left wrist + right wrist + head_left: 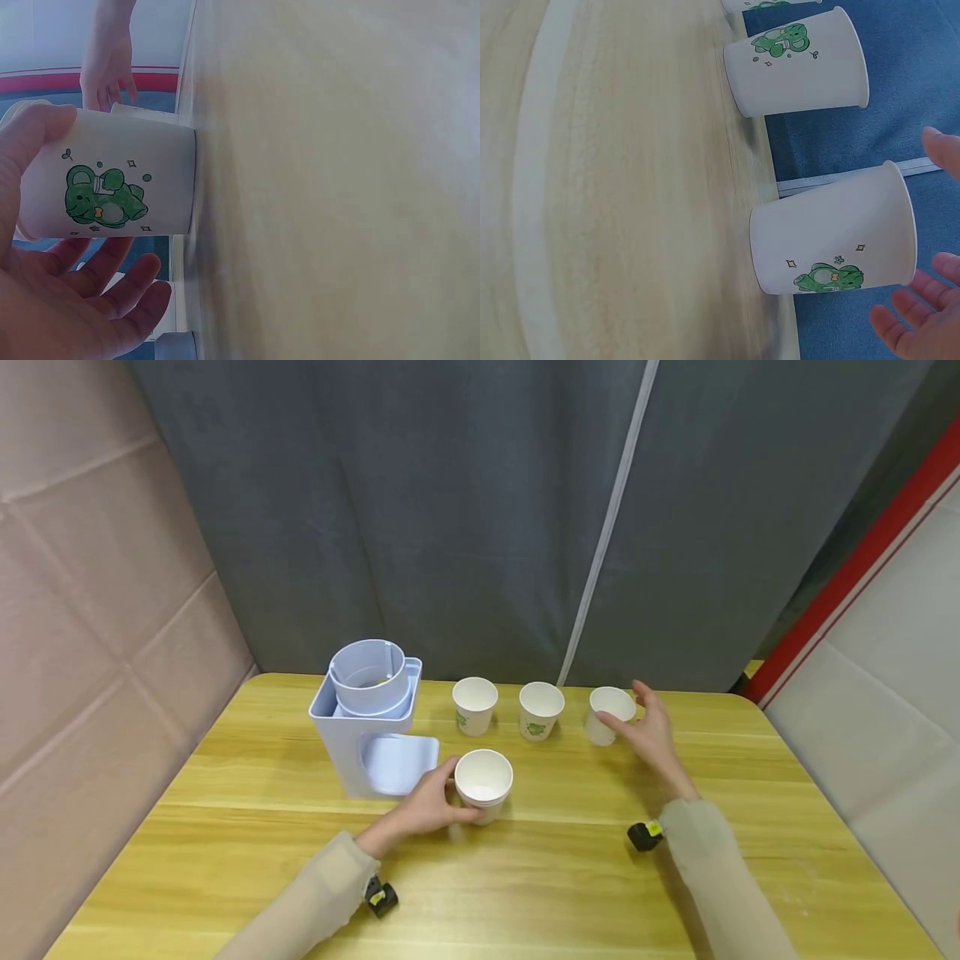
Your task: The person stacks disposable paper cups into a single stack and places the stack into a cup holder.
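Left hand point(429, 804) grips the cup stack point(483, 785), thumb on near side, fingers on far side; stack upright, rims nested, green animal print point(109, 199) toward that wrist; base at the table point(525, 893), can't tell if resting on it or just above; right hand point(651, 735) relaxed, thumb and fingers spread about the right-hand cup point(603, 727), can't tell if touching; that cup stands upright, beyond and right of the left grip; middle cup point(540, 714) and left-hand cup point(475, 710) upright in the same row, left of the right hand; pale blue box point(341, 756) holding a cylinder point(367, 689) just beyond the left hand, to its left.
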